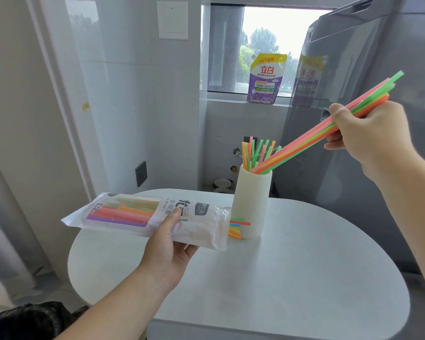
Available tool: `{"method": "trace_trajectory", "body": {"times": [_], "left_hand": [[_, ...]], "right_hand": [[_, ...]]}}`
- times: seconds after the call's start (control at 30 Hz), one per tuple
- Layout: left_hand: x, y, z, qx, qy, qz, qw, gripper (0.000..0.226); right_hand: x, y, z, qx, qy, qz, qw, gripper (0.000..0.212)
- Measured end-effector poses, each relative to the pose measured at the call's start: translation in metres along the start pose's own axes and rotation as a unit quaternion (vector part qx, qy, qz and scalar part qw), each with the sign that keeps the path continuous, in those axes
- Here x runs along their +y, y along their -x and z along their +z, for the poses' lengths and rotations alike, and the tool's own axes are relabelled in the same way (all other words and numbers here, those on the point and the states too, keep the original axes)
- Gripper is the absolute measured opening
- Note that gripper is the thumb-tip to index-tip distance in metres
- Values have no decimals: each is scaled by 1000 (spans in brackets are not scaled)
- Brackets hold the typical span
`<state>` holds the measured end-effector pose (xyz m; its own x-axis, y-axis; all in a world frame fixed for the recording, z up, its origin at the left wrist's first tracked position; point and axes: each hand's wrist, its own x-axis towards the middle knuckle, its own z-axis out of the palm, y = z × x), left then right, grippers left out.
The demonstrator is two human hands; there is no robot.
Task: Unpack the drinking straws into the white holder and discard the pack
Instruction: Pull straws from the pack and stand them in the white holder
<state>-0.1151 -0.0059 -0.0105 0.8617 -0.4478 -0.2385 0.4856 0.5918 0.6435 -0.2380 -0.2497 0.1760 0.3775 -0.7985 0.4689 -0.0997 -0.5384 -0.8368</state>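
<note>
Our left hand point(167, 244) grips the pack point(123, 212) from below with the thumb on top; its fingers are hidden under the plastic. The pack hangs over the table's point(292, 278) far-left edge, at 9 o'clock of the white holder point(250, 204). Loose straw ends point(236, 228) poke from the pack's open end, just beside the holder's base. We cannot count the ones inside.

Our right hand point(363, 133), at 2 o'clock of the holder, pinches a straw bundle point(304, 143) of perhaps six, overlapping, with the lower tips in the holder's mouth among roughly nine standing straws point(255, 153).

The holder sits near the far edge, and a grey appliance point(353, 94) stands close behind it at 1 o'clock.
</note>
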Motion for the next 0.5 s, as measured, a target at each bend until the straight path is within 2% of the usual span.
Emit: {"method": "trace_trajectory", "body": {"times": [0.23,0.37,0.5], "left_hand": [[-1,1,0,3,0,-7,1000,25],[-1,1,0,-3,0,-8,1000,19],[0,-1,-1,-3,-1,-10,1000,23]], "right_hand": [[-4,-4,20,-35,14,5,999,25],[-7,-8,23,-17,-3,21,1000,25],[-5,-10,18,3,-8,29,1000,25]]}}
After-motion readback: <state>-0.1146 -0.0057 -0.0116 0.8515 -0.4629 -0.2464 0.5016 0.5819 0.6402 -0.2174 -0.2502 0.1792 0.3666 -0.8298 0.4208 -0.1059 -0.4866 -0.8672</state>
